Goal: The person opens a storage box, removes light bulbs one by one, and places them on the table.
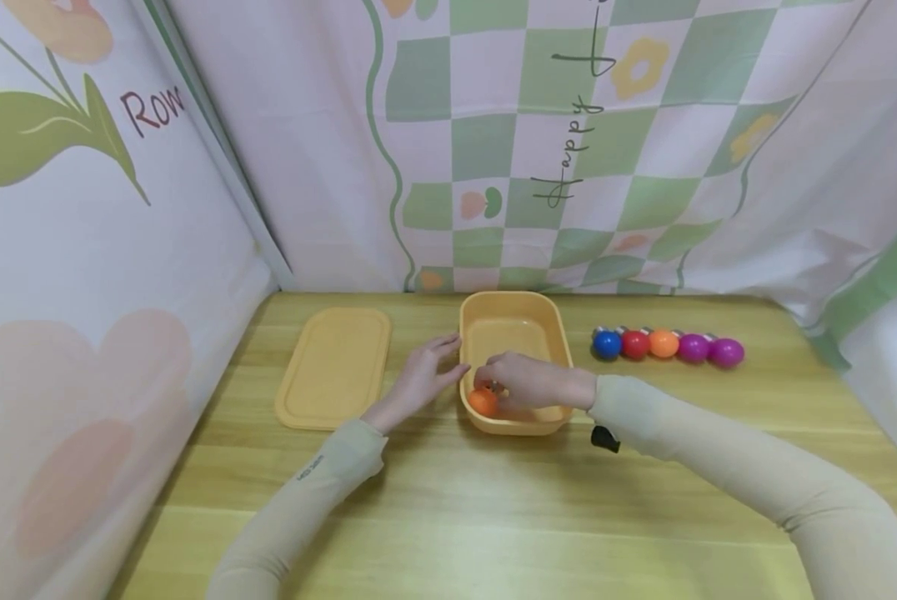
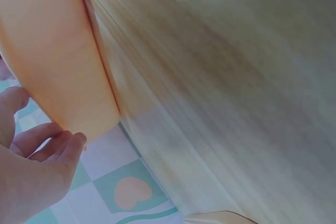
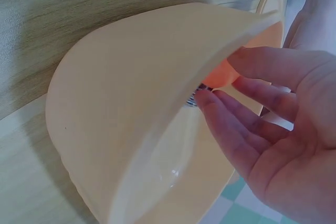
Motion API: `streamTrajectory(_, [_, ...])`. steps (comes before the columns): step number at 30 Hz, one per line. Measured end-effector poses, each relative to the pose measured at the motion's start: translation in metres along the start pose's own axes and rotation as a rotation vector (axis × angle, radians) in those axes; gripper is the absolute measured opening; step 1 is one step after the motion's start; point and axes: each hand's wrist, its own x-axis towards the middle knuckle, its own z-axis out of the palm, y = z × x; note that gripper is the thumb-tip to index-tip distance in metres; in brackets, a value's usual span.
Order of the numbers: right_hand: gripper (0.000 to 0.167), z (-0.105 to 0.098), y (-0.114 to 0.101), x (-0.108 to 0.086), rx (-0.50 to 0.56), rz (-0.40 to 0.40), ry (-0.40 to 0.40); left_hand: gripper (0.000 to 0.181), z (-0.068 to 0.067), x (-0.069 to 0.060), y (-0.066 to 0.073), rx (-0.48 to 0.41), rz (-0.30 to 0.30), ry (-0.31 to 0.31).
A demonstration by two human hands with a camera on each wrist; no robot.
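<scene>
An orange light bulb (image 1: pixel 483 402) with a metal screw base is in the near left corner of the yellow plastic box (image 1: pixel 516 426). My right hand (image 1: pixel 527 381) reaches into the box and holds this bulb between thumb and fingers. The bulb's threaded base (image 3: pixel 193 98) shows beside the fingertips in the right wrist view. At the box's left side, my left hand (image 1: pixel 421 377) rests its fingertips against the rim and outer wall. In the left wrist view its fingers (image 2: pixel 71 148) are slightly bent and touch the box wall (image 2: pixel 68 61).
Right of the box lies a row of bulbs: blue (image 1: pixel 607 344), red (image 1: pixel 634 344), orange (image 1: pixel 663 343) and two purple (image 1: pixel 694 347). A flat yellow lid (image 1: pixel 334 367) lies left on the wooden table (image 1: pixel 493 517). A patterned curtain (image 1: pixel 486 150) hangs behind.
</scene>
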Motion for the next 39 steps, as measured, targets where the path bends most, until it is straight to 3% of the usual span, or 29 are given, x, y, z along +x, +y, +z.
streamTrajectory(10, [0.008,-0.003,0.000,-0.002,0.087,-0.012,-0.025,0.050,0.000,0.001,0.000,-0.013,-0.014,-0.007])
streamTrajectory(21, [0.015,0.003,0.002,-0.008,-0.003,0.068,-0.033,0.052,0.001,0.000,0.000,-0.016,-0.015,-0.016])
streamTrajectory(31, [0.014,-0.005,0.006,-0.013,0.048,0.145,-0.174,0.050,0.002,-0.003,-0.001,-0.006,0.036,0.018])
streamTrajectory(39, [0.019,-0.009,0.007,-0.016,0.084,0.177,-0.162,0.051,0.002,-0.001,-0.002,-0.041,-0.002,-0.002])
